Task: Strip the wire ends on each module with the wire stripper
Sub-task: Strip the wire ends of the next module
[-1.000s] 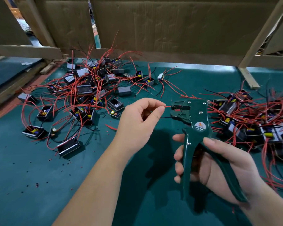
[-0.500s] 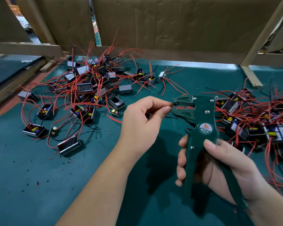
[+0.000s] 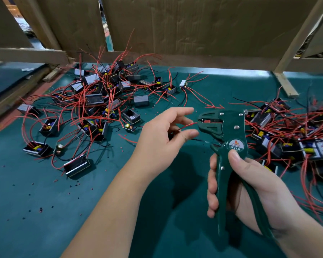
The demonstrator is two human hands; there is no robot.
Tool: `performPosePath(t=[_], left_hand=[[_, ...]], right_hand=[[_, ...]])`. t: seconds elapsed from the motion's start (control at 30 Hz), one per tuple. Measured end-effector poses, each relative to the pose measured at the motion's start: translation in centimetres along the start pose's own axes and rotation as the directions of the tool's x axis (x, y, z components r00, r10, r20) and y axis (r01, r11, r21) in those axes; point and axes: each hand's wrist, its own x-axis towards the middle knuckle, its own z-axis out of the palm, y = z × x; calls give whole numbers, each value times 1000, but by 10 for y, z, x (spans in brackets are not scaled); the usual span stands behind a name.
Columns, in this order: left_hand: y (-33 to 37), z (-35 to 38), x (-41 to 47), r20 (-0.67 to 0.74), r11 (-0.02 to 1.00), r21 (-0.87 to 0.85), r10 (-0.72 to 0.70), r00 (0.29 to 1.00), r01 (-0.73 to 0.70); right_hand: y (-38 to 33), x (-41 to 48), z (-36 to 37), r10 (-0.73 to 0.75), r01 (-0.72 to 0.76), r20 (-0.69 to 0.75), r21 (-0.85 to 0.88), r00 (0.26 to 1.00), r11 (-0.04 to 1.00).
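My right hand [image 3: 250,185] grips the handles of a dark green wire stripper [image 3: 229,144], held upright with its jaws pointing left. My left hand [image 3: 162,140] sits just left of the jaws, with a module mostly hidden in its palm. A thin red wire [image 3: 187,126] runs from that hand into the jaws, and a black wire [image 3: 197,140] pokes out below the thumb. The thumb and forefinger are apart around the red wire.
A tangled pile of small black modules with red wires [image 3: 101,101] lies at the back left on the green mat [image 3: 45,211]. A second pile [image 3: 291,138] lies to the right. Bits of stripped insulation dot the mat. Cardboard and wooden slats [image 3: 194,30] wall the back.
The stripper has risen and shifted right a little. My left fingers, pinched on the wire before, have spread apart, and the red wire end now reaches into the jaws.
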Motion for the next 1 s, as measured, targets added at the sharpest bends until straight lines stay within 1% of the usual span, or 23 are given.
performPosePath(t=[0.03, 0.1, 0.13, 0.2, 0.3, 0.37, 0.43, 0.5, 0.53, 0.57, 0.6, 0.63, 0.7, 0.73, 0.77, 0.8, 0.87, 0.93, 1.0], left_hand=[[-3, -2, 1, 67, 998, 64, -14, 998, 9], [-8, -3, 3, 177, 966, 258, -21, 984, -26], [-9, -2, 3, 219, 939, 341, -33, 975, -45], [-11, 0, 2, 250, 895, 443, -74, 965, -46], [-16, 2, 1, 208, 823, 567, -109, 972, -29], [-20, 0, 1, 137, 779, 627, -131, 982, 16], [-21, -1, 0, 27, 733, 676, -121, 992, 71], [-19, -4, -1, -90, 667, 735, -82, 993, 122], [-18, -6, -1, -125, 642, 751, -93, 988, 156], [-17, -8, -1, -141, 632, 751, -130, 981, 192], [-18, -9, 1, -142, 654, 725, -162, 977, 214], [-19, -8, 2, -139, 712, 668, -169, 976, 218], [-15, -5, 3, -156, 870, 471, -82, 984, 147], [-10, -3, 2, -164, 929, 363, -16, 986, 75], [-6, 0, 1, -146, 962, 274, 43, 988, -1], [-3, 3, -1, -102, 975, 212, 93, 990, -69], [-2, 8, -3, 13, 976, 134, 170, 985, -170], [-2, 10, -4, 86, 976, 74, 197, 977, -203], [-2, 8, -5, 110, 983, 18, 179, 978, -182]], right_hand=[[-1, 1, 0, -13, 12, -66, -17, 998, 1000], [-4, 5, -3, -22, 17, -190, -25, 981, 1000], [-6, 6, -4, -22, 22, -214, -3, 977, 1000], [-8, 9, -7, -66, 79, -191, 60, 979, 995], [-6, 11, -10, -199, 215, -181, 77, 963, 973], [-4, 10, -12, -249, 267, -168, 92, 954, 959], [-4, 9, -14, -252, 270, -155, 110, 955, 957], [-4, 8, -14, -219, 238, -144, 135, 965, 962], [-4, 7, -13, -195, 214, -133, 144, 972, 966], [-3, 6, -13, -173, 189, -117, 145, 978, 971], [-2, 6, -11, -155, 168, -95, 144, 983, 975], [-2, 6, -10, -138, 147, -68, 142, 988, 979], [-1, 4, -7, -115, 118, -34, 117, 993, 986], [0, 3, -4, -117, 118, -13, 107, 993, 987], [0, 2, -3, -128, 125, 22, 97, 992, 987], [-1, 2, -1, -140, 135, 55, 96, 989, 986], [-3, 1, -2, -163, 151, 77, 141, 984, 978], [-5, 4, -10, -174, 137, 130, 254, 976, 957], [-8, 5, -14, -201, 80, 261, 410, 944, 908]])
